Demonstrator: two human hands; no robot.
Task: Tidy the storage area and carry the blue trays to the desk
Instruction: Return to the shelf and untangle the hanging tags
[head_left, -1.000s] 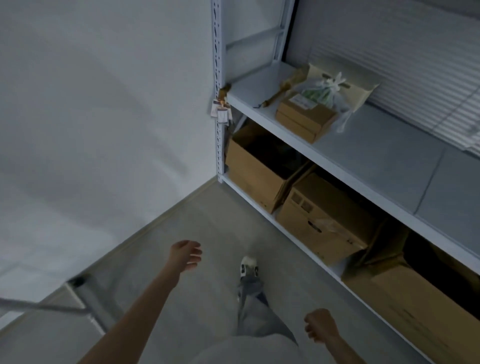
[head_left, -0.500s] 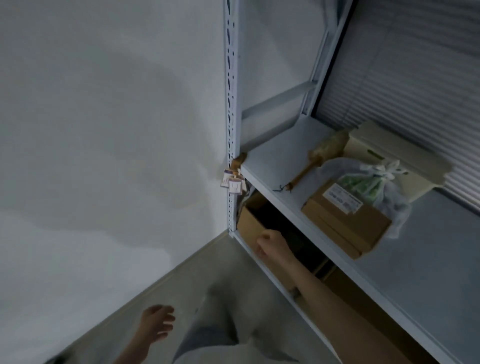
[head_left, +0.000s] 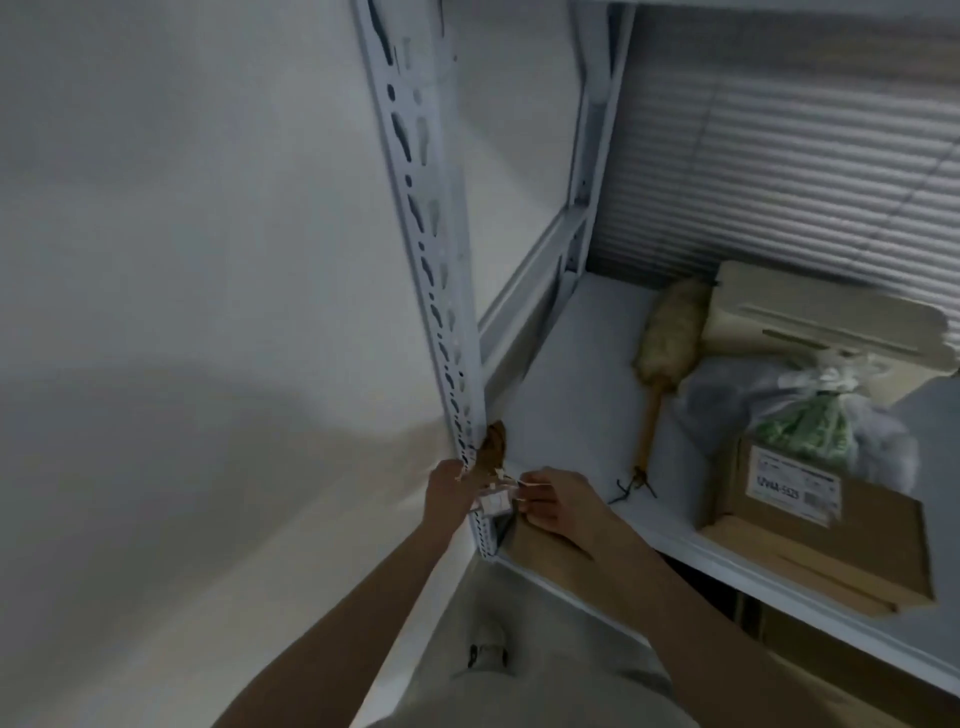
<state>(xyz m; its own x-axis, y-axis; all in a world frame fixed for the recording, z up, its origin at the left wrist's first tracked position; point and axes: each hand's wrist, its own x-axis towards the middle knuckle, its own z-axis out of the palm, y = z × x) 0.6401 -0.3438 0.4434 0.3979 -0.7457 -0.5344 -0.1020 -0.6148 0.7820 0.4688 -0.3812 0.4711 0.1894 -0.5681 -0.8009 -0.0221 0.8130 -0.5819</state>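
Note:
No blue tray is in view. A small brown piece (head_left: 492, 451) with white paper tags (head_left: 493, 503) hangs on the white slotted shelf post (head_left: 421, 218), at the front left corner of the shelf (head_left: 571, 395). My left hand (head_left: 448, 493) is at the post from the left, its fingers closed around the brown piece. From the right, my right hand (head_left: 557, 503) pinches the tags' string between fingertips. The fingertips of both hands are partly hidden by the tags.
On the shelf lie a feather duster (head_left: 667, 343), a beige box (head_left: 826, 325), a tied plastic bag with green contents (head_left: 802, 421) and a labelled cardboard box (head_left: 821, 525). More cardboard boxes (head_left: 540, 551) sit underneath. A white wall (head_left: 182, 260) is left; my shoe (head_left: 485, 652) is on the floor.
I have stepped closer to the shelf and looked up. Both hands rose from near the floor to the tags on the post and closed on them.

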